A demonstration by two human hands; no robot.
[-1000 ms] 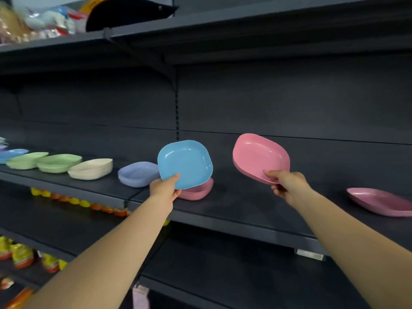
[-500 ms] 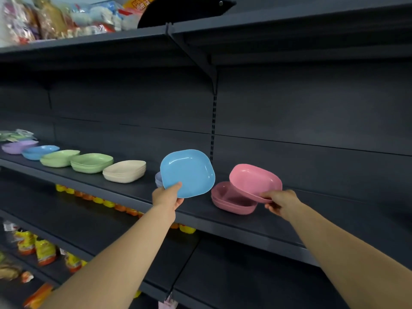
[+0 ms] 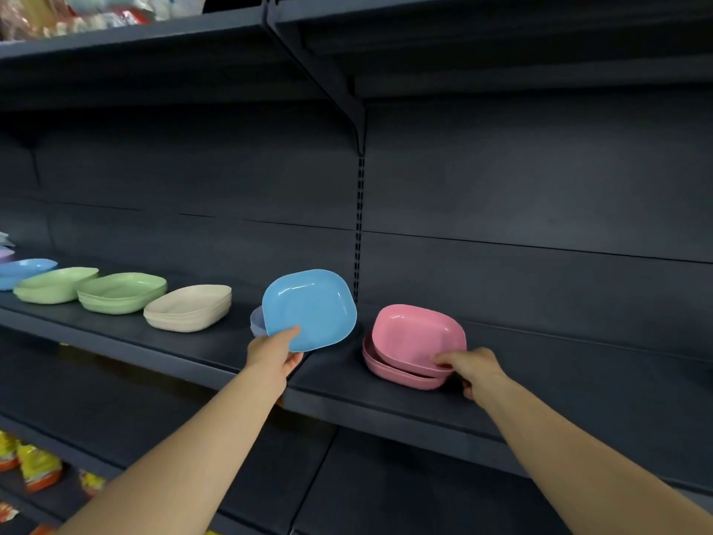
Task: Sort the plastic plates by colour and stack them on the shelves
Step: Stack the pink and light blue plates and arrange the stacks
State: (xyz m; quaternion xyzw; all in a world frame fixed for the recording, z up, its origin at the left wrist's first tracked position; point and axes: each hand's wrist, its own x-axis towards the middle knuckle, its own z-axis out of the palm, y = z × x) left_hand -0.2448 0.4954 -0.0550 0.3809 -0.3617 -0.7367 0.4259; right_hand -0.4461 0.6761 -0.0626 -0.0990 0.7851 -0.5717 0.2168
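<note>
- Head view, setting: dark grey shop shelving fills the frame; the middle shelf (image 3: 386, 403) carries a row of plate stacks, and packaged goods sit on the top shelf and on the lower shelf at far left.
- Head view, sorted row: from the left stand a blue stack (image 3: 23, 270), two green stacks (image 3: 56, 283) and (image 3: 121, 293), a cream stack (image 3: 189, 308), then a lavender stack (image 3: 256, 322) mostly hidden behind the raised plate.
- Head view, right side: the right hand (image 3: 472, 370) has its grip clamped on the near edge of a pink plate (image 3: 418, 337), thumb on the inside and fingers curled beneath. The plate is tilted, its far side resting in the pink stack (image 3: 401, 374) below it and its near edge lifted.
- Head view, left side: the left hand (image 3: 276, 351) pinches the lower edge of a blue plate (image 3: 310, 308), held upright off the shelf, face toward the camera, in front of the lavender stack.
- Step in hand, as I judge it: seating the pink plate on its matching stack. The next move calls for lowering the near edge until it nests flat, then letting go.
- After that, the blue plate likely needs carrying well to the left, past cream and green, to the blue stack.
</note>
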